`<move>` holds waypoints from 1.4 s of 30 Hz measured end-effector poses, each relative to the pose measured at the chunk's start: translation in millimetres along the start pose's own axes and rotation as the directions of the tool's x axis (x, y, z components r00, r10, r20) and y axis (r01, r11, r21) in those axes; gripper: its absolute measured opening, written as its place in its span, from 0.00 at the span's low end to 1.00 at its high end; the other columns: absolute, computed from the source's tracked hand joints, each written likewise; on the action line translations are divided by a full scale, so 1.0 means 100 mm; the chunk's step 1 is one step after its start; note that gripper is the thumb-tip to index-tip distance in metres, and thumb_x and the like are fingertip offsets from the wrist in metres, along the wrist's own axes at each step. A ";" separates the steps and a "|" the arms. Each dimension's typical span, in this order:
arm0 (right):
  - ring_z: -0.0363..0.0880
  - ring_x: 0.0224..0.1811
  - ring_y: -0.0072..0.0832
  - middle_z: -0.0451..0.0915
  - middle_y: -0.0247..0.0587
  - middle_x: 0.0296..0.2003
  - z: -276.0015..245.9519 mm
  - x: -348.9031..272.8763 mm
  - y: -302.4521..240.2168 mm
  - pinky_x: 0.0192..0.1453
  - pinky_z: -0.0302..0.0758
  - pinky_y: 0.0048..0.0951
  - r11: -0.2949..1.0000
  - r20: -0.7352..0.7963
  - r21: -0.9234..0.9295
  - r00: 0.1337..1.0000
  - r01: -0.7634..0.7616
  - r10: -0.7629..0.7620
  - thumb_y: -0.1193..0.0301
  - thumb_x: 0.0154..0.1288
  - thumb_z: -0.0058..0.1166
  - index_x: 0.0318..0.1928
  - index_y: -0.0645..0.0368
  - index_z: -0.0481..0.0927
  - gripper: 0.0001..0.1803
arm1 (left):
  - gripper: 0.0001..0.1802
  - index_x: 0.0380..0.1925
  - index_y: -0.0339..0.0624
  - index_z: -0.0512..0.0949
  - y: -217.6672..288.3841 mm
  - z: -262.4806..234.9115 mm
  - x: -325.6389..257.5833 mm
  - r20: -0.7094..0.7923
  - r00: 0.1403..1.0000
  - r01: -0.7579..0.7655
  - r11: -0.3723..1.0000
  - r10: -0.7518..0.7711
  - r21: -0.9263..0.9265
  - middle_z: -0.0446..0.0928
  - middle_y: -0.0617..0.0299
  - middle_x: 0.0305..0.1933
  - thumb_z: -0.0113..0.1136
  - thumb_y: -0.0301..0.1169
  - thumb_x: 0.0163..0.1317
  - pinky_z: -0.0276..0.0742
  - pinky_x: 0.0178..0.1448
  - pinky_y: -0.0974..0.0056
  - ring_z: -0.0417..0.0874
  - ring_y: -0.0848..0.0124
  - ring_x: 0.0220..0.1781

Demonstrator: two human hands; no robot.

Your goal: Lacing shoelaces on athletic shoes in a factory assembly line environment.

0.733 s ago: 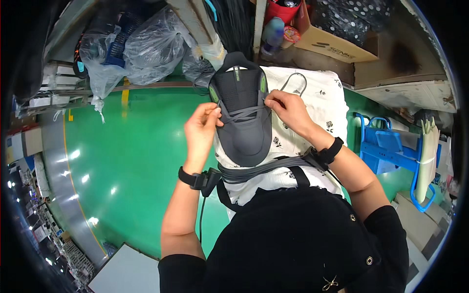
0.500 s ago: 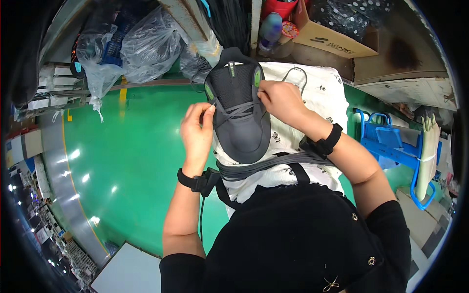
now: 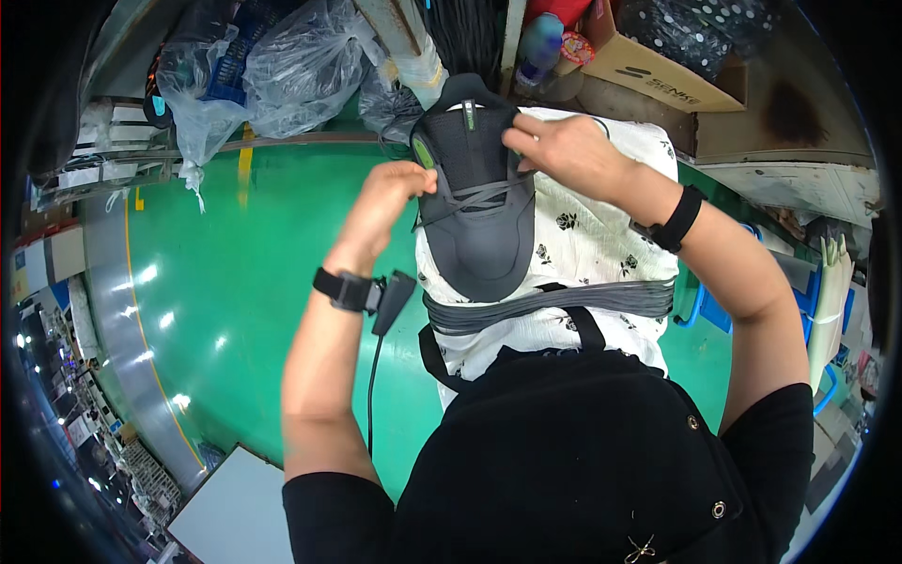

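Note:
A dark grey sneaker (image 3: pixel 481 246) rests toe toward me on a white cloth with black flower prints (image 3: pixel 584 246). Grey shoelace (image 3: pixel 477 196) crosses the lower part of its tongue (image 3: pixel 470 155), and the upper sides are unlaced. My left hand (image 3: pixel 395 193) is closed in a pinch at the left eyelet edge, with a bit of lace hanging just below. At the right collar edge, my right hand (image 3: pixel 571 155) is closed, thumb and fingers together on the lace; its fingertips partly hide the eyelets there.
A bundle of grey laces (image 3: pixel 564 308) lies across the cloth near my body. Clear plastic bags (image 3: pixel 305 70) hang at the far left. Far right are a cardboard box (image 3: pixel 658 70) and a bottle (image 3: pixel 540 52). A blue frame (image 3: pixel 700 305) stands right, above the green floor (image 3: pixel 235 301).
Both hands have moved farther up along the shoe, toward its heel end. My right hand has turned over the collar edge. The view has shifted slightly.

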State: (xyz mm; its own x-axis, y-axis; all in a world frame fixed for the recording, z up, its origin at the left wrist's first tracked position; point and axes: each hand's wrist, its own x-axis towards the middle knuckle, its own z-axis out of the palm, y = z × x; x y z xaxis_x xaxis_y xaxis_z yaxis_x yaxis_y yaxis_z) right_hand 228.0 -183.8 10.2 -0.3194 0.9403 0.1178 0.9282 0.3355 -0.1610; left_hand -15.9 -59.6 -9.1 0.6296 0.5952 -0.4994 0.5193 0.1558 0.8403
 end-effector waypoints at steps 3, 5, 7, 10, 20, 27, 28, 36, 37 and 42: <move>0.79 0.40 0.30 0.70 0.35 0.36 -0.08 0.09 0.12 0.36 0.78 0.32 0.981 -0.148 -0.012 0.970 0.191 -0.191 0.70 0.47 0.63 0.38 0.55 0.73 0.17 | 0.05 0.27 0.45 0.81 0.20 0.08 -0.05 0.002 0.967 -0.221 0.836 0.255 0.502 0.77 0.62 0.34 0.66 0.33 0.52 0.66 0.50 0.63 0.74 0.63 0.44; 0.76 0.44 0.30 0.69 0.35 0.36 -0.11 0.10 0.25 0.37 0.78 0.31 0.970 -0.071 0.029 0.968 0.241 -0.239 0.70 0.44 0.65 0.38 0.56 0.74 0.19 | 0.08 0.29 0.47 0.81 0.42 0.11 -0.08 0.117 0.834 -0.318 0.297 0.539 0.900 0.78 0.62 0.38 0.68 0.34 0.50 0.66 0.50 0.62 0.74 0.63 0.46; 0.77 0.41 0.30 0.70 0.33 0.35 -0.11 0.18 0.29 0.37 0.78 0.32 0.928 0.076 0.055 0.925 0.369 -0.372 0.69 0.43 0.66 0.35 0.56 0.75 0.17 | 0.13 0.31 0.47 0.79 0.52 -0.04 -0.04 0.424 0.456 -0.584 -0.097 0.783 0.806 0.76 0.65 0.39 0.69 0.35 0.44 0.66 0.52 0.58 0.73 0.64 0.48; 0.76 0.39 0.31 0.70 0.33 0.34 -0.08 0.25 0.25 0.36 0.77 0.33 0.946 0.134 0.065 0.936 0.318 -0.324 0.68 0.41 0.66 0.29 0.57 0.75 0.14 | 0.15 0.32 0.47 0.78 0.50 -0.28 0.10 0.527 0.555 -0.694 0.008 0.643 0.720 0.72 0.65 0.36 0.69 0.35 0.43 0.64 0.54 0.56 0.72 0.64 0.47; 0.74 0.43 0.35 0.70 0.38 0.35 0.05 0.12 -0.01 0.40 0.76 0.37 0.976 0.134 0.177 0.986 -0.125 0.102 0.61 0.54 0.62 0.27 0.59 0.80 0.13 | 0.05 0.27 0.43 0.81 0.39 -0.20 0.17 0.357 0.872 -0.489 0.620 0.335 0.613 0.68 0.63 0.32 0.66 0.31 0.52 0.63 0.52 0.64 0.67 0.65 0.42; 0.72 0.44 0.38 0.73 0.40 0.33 0.28 0.01 -0.35 0.50 0.71 0.36 0.381 0.063 0.876 0.853 -0.297 0.518 0.75 0.54 0.59 0.23 0.61 0.78 0.05 | 0.07 0.27 0.43 0.82 0.70 0.23 -0.08 -0.029 0.643 -0.515 0.460 0.765 0.723 0.73 0.63 0.32 0.65 0.34 0.52 0.62 0.53 0.57 0.70 0.64 0.46; 0.71 0.44 0.39 0.73 0.40 0.32 0.17 0.00 -0.62 0.50 0.69 0.37 0.146 0.158 0.952 0.844 -0.267 0.513 0.75 0.53 0.59 0.23 0.60 0.76 0.06 | 0.08 0.26 0.43 0.80 0.68 0.24 -0.07 0.083 0.603 -0.438 0.243 0.793 0.866 0.72 0.63 0.32 0.65 0.35 0.51 0.62 0.54 0.57 0.71 0.64 0.46; 0.76 0.35 0.33 0.73 0.34 0.30 -0.02 -0.32 -1.36 0.36 0.74 0.35 0.404 -0.194 0.888 0.976 0.218 -0.100 0.66 0.63 0.55 0.30 0.55 0.74 0.09 | 0.09 0.24 0.43 0.76 0.46 0.40 0.16 0.360 0.602 -0.509 -0.005 0.713 0.860 0.70 0.61 0.33 0.65 0.34 0.51 0.62 0.53 0.53 0.71 0.61 0.47; 0.76 0.35 0.33 0.73 0.34 0.30 -0.01 -0.33 -1.38 0.36 0.74 0.35 0.405 -0.201 0.887 0.975 0.221 -0.092 0.66 0.63 0.55 0.30 0.55 0.74 0.09 | 0.09 0.23 0.43 0.76 0.42 0.44 0.20 0.252 0.645 -0.524 0.178 0.722 0.833 0.70 0.61 0.32 0.65 0.34 0.52 0.63 0.52 0.53 0.71 0.61 0.46; 0.77 0.28 0.37 0.73 0.38 0.21 -0.05 -0.42 -1.31 0.30 0.73 0.37 0.574 -0.157 0.819 0.971 0.027 0.178 0.63 0.66 0.53 0.33 0.54 0.75 0.09 | 0.16 0.28 0.44 0.77 0.56 0.40 0.23 0.187 0.662 -0.454 0.191 0.726 0.870 0.73 0.62 0.34 0.72 0.39 0.46 0.63 0.50 0.56 0.72 0.59 0.44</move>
State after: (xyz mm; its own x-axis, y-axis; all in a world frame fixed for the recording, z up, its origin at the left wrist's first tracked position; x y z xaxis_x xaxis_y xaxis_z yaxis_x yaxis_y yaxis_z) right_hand 120.6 -267.7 31.0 -0.1146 0.9640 0.2399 0.3677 0.2655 -0.8912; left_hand 50.8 -68.6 17.4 0.9016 0.3600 0.2398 0.3158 -0.9267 0.2038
